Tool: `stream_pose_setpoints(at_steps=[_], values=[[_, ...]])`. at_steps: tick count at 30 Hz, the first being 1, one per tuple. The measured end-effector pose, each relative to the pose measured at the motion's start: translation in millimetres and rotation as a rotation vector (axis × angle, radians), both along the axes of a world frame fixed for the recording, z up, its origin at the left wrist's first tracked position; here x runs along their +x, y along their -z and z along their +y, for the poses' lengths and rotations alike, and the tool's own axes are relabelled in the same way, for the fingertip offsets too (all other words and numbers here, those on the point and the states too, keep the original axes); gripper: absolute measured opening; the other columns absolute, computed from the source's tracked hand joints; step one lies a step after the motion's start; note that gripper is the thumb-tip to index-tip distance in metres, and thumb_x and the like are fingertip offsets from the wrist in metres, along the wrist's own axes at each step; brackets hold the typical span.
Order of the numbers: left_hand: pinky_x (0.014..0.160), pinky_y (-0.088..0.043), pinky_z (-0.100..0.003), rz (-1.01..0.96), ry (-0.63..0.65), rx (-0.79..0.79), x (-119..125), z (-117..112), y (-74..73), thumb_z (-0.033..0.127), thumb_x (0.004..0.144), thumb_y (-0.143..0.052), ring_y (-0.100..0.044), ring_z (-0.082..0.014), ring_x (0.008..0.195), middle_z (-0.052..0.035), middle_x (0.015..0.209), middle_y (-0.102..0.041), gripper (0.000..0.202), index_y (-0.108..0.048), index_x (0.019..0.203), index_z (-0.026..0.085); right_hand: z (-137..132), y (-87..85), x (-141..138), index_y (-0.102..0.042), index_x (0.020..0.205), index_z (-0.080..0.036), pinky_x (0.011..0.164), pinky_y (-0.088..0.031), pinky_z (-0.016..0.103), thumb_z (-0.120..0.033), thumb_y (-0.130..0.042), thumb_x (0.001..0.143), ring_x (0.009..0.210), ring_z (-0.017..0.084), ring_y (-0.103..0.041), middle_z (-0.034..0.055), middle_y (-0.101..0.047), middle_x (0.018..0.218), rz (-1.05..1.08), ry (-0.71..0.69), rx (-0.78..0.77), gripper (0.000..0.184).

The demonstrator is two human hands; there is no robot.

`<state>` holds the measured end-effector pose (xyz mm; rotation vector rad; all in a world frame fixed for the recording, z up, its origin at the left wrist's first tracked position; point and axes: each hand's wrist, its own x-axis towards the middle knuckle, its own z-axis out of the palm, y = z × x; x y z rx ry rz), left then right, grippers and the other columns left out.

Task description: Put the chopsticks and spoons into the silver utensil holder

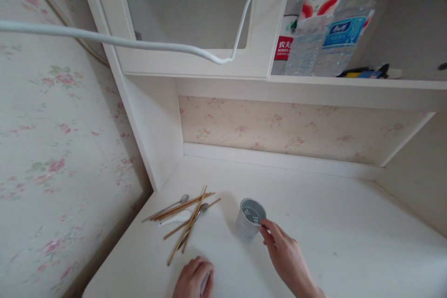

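My right hand [284, 251] pinches the near right rim of a grey utensil holder [244, 228] between thumb and fingers. The holder stands slightly tilted in view, its inside bare except for drain holes in the bottom. To its left, several wooden chopsticks [188, 226] lie crossed in a loose pile. Among them are a metal spoon [184, 199], a second metal spoon [204, 207] partly under the chopsticks, and a white spoon [176, 219]. Just below the pile, my left hand [195, 277] rests on the table with fingers curled in; nothing shows in it.
Everything lies on a white desktop [314, 223] beneath a white cabinet [195, 65]. Plastic bottles [314, 23] stand on the upper right shelf. A white cable [139, 44] hangs across the upper view. Floral wallpaper [52, 149] covers the left wall.
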<state>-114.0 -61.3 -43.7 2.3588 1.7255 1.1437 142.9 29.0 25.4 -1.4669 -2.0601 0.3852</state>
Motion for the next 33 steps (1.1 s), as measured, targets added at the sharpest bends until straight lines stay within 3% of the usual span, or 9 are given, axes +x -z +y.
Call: stream_pose_setpoints(at_steps=[5,10,13,17,20,26,33], values=[[0.068,-0.05,-0.025,-0.086,-0.168,-0.26,-10,26,-48.2,0.027,0.09,-0.044,-0.063,-0.0149,0.071,-0.0018,0.084,-0.067,0.018,-0.062,0.086,0.024,-8,1.9,-7,-0.054,0.11,-0.026,0.059,-0.048,0.025,-0.04,-0.028,0.098,0.072,0.018,-0.07,0.0046,-0.07,0.101,-0.083,-0.059,0.057,0.031],[0.081,-0.046,-0.029,0.062,-0.286,-0.37,-28,73,-69.3,0.027,0.089,-0.042,-0.062,-0.0186,0.09,-0.0037,0.091,-0.068,0.022,-0.063,0.092,0.022,-12,5.6,-11,-0.053,0.111,-0.027,0.056,-0.047,0.025,-0.039,-0.029,0.099,0.07,0.019,-0.07,0.0021,-0.069,0.099,-0.138,-0.081,0.073,0.029],[0.083,-0.045,-0.03,0.193,-0.323,-0.38,-32,93,-70.4,0.027,0.089,-0.04,-0.061,-0.0195,0.092,-0.0048,0.095,-0.067,0.023,-0.062,0.091,0.022,-15,5.0,-12,-0.051,0.115,-0.028,0.055,-0.046,0.025,-0.038,-0.029,0.098,0.069,0.019,-0.07,0.0021,-0.069,0.1,-0.116,-0.079,0.062,0.03],[0.082,-0.045,-0.031,0.328,-0.392,-0.404,-33,109,-61.4,0.03,0.089,-0.04,-0.061,-0.0215,0.094,-0.009,0.1,-0.065,0.024,-0.061,0.095,0.019,-24,11.0,-9,-0.043,0.129,-0.031,0.059,-0.048,0.024,-0.04,-0.032,0.097,0.069,0.016,-0.069,0.002,-0.068,0.103,0.049,-0.045,-0.008,0.035],[0.079,-0.045,-0.032,0.364,-0.436,-0.439,-35,115,-53.3,0.032,0.09,-0.038,-0.062,-0.0232,0.092,-0.0116,0.098,-0.066,0.028,-0.061,0.093,0.017,-35,30.4,-1,-0.041,0.129,-0.031,0.059,-0.049,0.023,-0.046,-0.036,0.094,0.061,0.013,-0.066,0.0008,-0.069,0.098,0.234,0.07,-0.126,0.039],[0.069,-0.045,-0.03,0.265,-0.422,-0.566,-42,123,-49.5,0.031,0.091,-0.037,-0.066,-0.0222,0.082,-0.0088,0.092,-0.07,0.026,-0.06,0.091,0.019,-49,75.6,20,-0.053,0.111,-0.024,0.059,-0.05,0.023,-0.06,-0.042,0.085,0.056,0.015,-0.063,0.0004,-0.069,0.075,0.553,0.235,-0.311,0.045],[0.076,-0.045,-0.032,0.36,-0.355,-0.507,-41,116,-46.7,0.028,0.089,-0.037,-0.064,-0.0225,0.088,-0.01,0.095,-0.068,0.024,-0.059,0.088,0.019,-43,72.8,19,-0.058,0.105,-0.022,0.055,-0.048,0.023,-0.062,-0.046,0.081,0.053,0.014,-0.059,0.0006,-0.066,0.07,0.681,0.26,-0.367,0.048]])
